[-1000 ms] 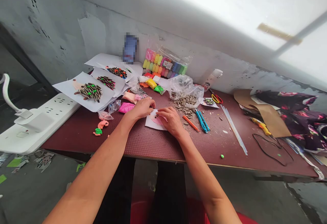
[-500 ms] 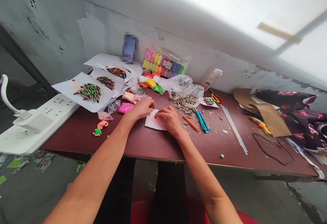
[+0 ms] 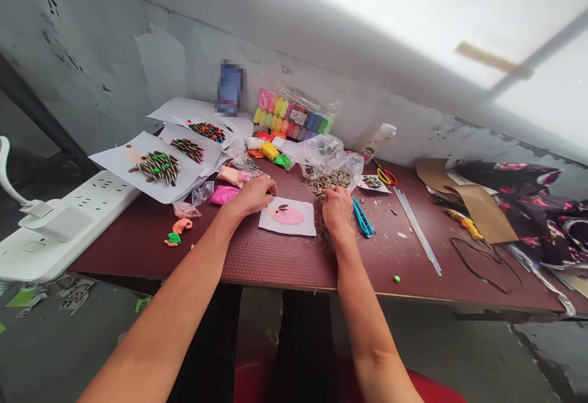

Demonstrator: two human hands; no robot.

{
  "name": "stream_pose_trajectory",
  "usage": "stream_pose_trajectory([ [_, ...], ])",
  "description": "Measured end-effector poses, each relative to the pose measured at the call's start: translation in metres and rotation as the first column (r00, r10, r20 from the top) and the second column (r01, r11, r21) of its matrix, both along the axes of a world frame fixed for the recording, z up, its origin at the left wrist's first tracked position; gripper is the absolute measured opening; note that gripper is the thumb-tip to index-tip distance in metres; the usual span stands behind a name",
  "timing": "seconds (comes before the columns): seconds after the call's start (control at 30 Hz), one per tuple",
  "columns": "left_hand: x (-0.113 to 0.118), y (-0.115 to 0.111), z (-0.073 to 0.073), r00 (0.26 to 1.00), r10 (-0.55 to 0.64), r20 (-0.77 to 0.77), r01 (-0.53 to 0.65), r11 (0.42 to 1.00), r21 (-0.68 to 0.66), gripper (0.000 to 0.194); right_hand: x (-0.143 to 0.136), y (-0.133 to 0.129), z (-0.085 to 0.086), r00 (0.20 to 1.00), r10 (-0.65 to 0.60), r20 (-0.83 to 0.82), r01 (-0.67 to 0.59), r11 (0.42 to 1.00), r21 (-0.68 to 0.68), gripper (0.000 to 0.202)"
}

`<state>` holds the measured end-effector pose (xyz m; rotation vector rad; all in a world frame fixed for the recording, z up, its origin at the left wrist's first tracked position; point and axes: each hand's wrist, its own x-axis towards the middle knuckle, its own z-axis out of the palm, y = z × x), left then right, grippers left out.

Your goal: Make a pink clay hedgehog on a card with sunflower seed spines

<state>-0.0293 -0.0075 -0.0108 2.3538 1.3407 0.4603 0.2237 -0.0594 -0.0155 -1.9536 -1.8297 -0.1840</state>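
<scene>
Looks like the seed-sticking stage IMO, prob the picking-up half of it. R hand [image 3: 339, 210] at the near edge of the seed pile [image 3: 331, 180], fingers drawn into a narrow bunch; can't tell whether on a seed or not, fingertips too small & lost against the pile. L hand [image 3: 255, 195] at the upper-left corner of the card [image 3: 309, 216], fingers curled in; can't tell if gripping it or just resting by the edge.

Card flat on the maroon table [image 3: 280, 265], b/w the two hands and nearer the front edge than the pile. Early days tbh: just a few dark seeds [image 3: 282, 208] up by the head end of the pink shape [image 3: 291, 215], rest of the back bare. Cf. the finished-looking hedgehog [image 3: 171, 173] on the sheets [image 3: 108, 158] off to the left, back packed w/ seeds.

Next move would call for, IMO: fingertip pinch on one seed, short carry left, light press into the pink, L steadying the card so as not to drag it.

Orientation: pale snout [image 3: 272, 211] to the left, round rump to the right. Long axis side to side, tipping slightly down to the right, approx along the card's long edge.
</scene>
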Motion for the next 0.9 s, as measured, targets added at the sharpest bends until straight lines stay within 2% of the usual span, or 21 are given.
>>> stream_pose_trajectory([
  [0.13,0.000,-0.002,0.003,1.000,0.002,-0.011,-0.002,1.000,-0.018,0.022,0.010,0.004,-0.005,0.999,0.018,0.048,-0.016,0.999,-0.052,0.032],
  [0.37,0.001,-0.006,0.007,1.000,0.016,-0.013,-0.016,0.999,-0.029,0.021,0.003,0.003,0.004,0.996,0.004,0.091,0.008,0.991,-0.133,0.024],
  [0.53,0.004,-0.008,0.006,0.999,0.036,-0.014,-0.036,0.999,-0.016,0.022,0.002,0.001,0.002,0.994,0.067,0.090,-0.059,0.994,-0.089,0.030],
  [0.77,0.008,-0.004,0.001,0.998,0.038,-0.054,-0.036,0.999,0.029,0.025,-0.001,0.000,0.002,0.991,0.079,0.112,-0.068,0.993,-0.101,0.022],
  [0.9,0.011,0.002,0.005,0.994,0.026,-0.110,-0.016,0.996,0.083,0.028,-0.003,0.001,0.003,0.986,0.113,0.119,-0.102,0.990,-0.095,0.021],
])
